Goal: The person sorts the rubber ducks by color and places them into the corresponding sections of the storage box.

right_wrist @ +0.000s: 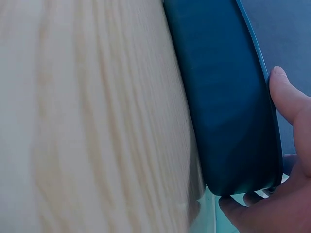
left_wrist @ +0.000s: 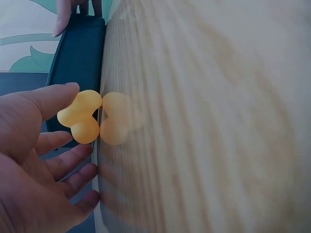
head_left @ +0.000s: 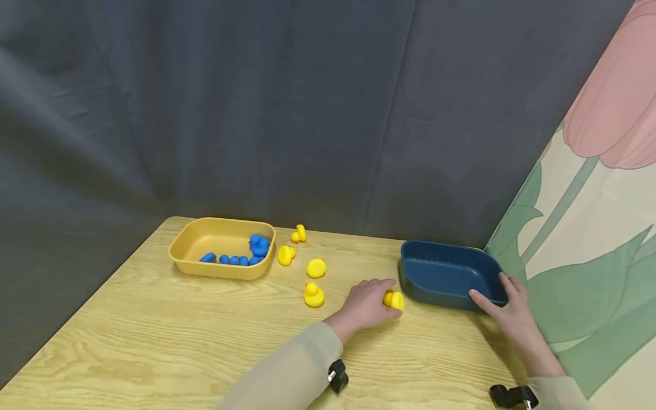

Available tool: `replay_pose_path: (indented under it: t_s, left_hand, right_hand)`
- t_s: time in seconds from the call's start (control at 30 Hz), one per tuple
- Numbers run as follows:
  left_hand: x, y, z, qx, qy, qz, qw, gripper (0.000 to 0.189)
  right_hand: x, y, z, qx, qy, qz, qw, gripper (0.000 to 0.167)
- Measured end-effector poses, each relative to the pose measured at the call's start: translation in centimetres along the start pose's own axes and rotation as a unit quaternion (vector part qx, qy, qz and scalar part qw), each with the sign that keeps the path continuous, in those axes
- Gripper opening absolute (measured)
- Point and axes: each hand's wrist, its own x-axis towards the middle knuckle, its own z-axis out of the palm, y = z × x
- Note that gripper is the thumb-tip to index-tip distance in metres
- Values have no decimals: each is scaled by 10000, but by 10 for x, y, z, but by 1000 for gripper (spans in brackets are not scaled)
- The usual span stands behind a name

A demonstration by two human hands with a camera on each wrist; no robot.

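My left hand (head_left: 368, 303) is around a yellow toy duck (head_left: 394, 301) that sits on the table just left of a dark blue bin (head_left: 435, 290). In the left wrist view the thumb lies along one side of the duck (left_wrist: 85, 116), with the index fingertip at its other side and the remaining fingers spread below. My right hand (head_left: 512, 307) holds the bin by its near right corner. In the right wrist view the thumb is at the bin's rim (right_wrist: 260, 53), and the other fingers curl against its end wall. The bin's visible floor has nothing on it.
Several more yellow ducks (head_left: 314, 295) stand left of my left hand. A yellow bin (head_left: 220, 272) holding several blue ducks (head_left: 259, 246) is at the far left of the wooden table (head_left: 154, 336). Behind hangs a grey curtain (head_left: 307, 114); a flower-patterned wall (head_left: 589, 285) borders the right.
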Motion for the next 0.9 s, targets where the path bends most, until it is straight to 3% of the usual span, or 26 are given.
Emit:
replay_pose_path:
  t_s: [0.4, 0.6, 0.9]
  left_hand:
    - [-1, -4, -1, 217, 183, 165, 9995, 43]
    - [-16, -17, -13, -291, 237, 194, 9991, 43]
    - [-36, -31, -45, -1001, 644, -183, 9927, 48]
  right_hand:
    - [2, -11, 12, -83, -61, 154, 9998, 108]
    - [3, -18, 18, -19, -105, 136, 9999, 107]
    - [7, -25, 29, 266, -258, -5, 9993, 101]
